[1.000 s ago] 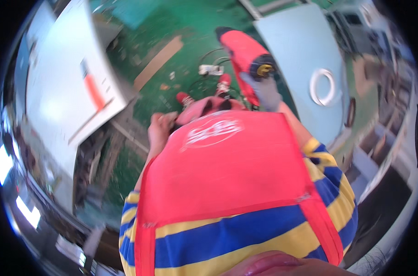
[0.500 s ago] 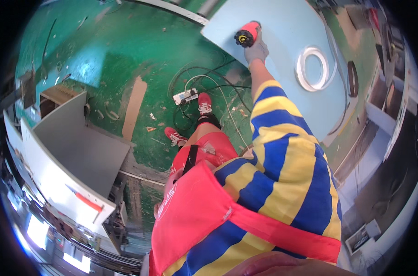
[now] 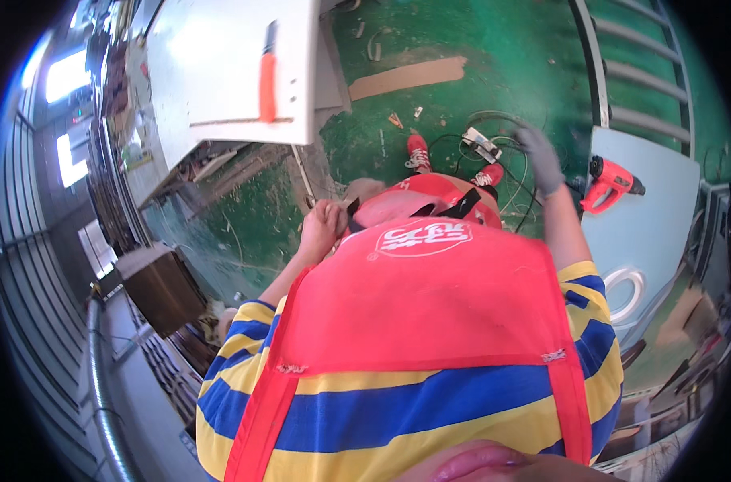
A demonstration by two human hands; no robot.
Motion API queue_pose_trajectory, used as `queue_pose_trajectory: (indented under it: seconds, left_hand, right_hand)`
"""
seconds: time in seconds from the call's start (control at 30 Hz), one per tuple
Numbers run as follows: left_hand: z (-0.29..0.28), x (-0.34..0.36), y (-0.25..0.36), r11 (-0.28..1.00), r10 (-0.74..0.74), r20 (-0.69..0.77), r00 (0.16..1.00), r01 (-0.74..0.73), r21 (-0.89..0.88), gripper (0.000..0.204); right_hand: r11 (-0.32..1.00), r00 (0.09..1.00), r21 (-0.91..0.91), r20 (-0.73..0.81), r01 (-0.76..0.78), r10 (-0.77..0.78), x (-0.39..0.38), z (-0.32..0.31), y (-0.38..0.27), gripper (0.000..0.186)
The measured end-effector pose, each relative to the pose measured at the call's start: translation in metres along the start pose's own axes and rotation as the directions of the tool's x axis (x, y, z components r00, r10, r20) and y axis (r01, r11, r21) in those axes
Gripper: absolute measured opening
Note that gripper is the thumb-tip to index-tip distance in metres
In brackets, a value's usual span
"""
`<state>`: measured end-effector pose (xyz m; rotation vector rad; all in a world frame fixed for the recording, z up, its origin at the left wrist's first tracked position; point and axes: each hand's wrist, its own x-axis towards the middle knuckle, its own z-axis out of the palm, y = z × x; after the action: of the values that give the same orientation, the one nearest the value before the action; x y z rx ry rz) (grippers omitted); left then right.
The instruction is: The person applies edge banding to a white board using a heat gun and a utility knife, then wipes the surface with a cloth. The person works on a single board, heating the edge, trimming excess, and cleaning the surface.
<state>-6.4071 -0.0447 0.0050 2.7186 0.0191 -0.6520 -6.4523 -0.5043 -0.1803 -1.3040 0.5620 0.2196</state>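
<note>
My right hand [image 3: 541,163], in a grey glove, is in the air left of the light blue board [image 3: 663,233]. It is blurred by motion, its fingers look stretched out, and nothing shows in it. Close to its right, a red and black heat gun [image 3: 610,185] lies on the board, apart from the hand. My bare left hand [image 3: 325,225] is closed in front of my left hip, beside the red apron [image 3: 430,297]. Whatever its curled fingers may hold is hidden. Beyond it, a red-handled tool [image 3: 268,84] with a dark tip lies on a white panel [image 3: 212,60].
A white coil of strip [image 3: 625,294] lies on the blue board. On the green floor are a power strip [image 3: 481,145] with tangled cables and a brown strip of board [image 3: 409,78]. A metal roller frame [image 3: 634,72] stands at the far right.
My right hand has let go of the heat gun, which now lies on the board, and drawn back left. The view has turned left, bringing my closed left hand and the white panel into sight.
</note>
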Motion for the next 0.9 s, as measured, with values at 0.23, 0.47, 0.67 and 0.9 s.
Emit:
queue_pose_trajectory:
  seconds: [0.23,0.47,0.67,0.9]
  left_hand:
    - [-0.107,0.064,-0.04,0.933,-0.013,-0.301,0.953,-0.097,-0.346,0.028]
    - [-0.192,0.23,-0.054,0.695,-0.12,-0.702,0.702,-0.445,-0.564,0.036]
    - [-0.163,0.266,-0.05,0.871,-0.069,-0.724,0.687,-0.313,-0.38,0.036]
    - [-0.164,0.259,-0.046,0.812,-0.095,-0.729,0.678,-0.37,-0.451,0.034]
  right_hand:
    - [0.983,0.784,0.179,0.616,-0.046,-0.076,0.012,0.274,-0.094,0.054]
    - [0.908,0.848,0.391,0.523,-0.15,-0.086,0.022,0.34,-0.07,0.057]
    - [0.993,0.801,-0.114,0.595,0.005,0.065,-0.014,0.365,-0.119,0.023]
    - [0.621,0.944,-0.712,0.257,0.328,-0.205,0.002,0.372,-0.244,0.037]
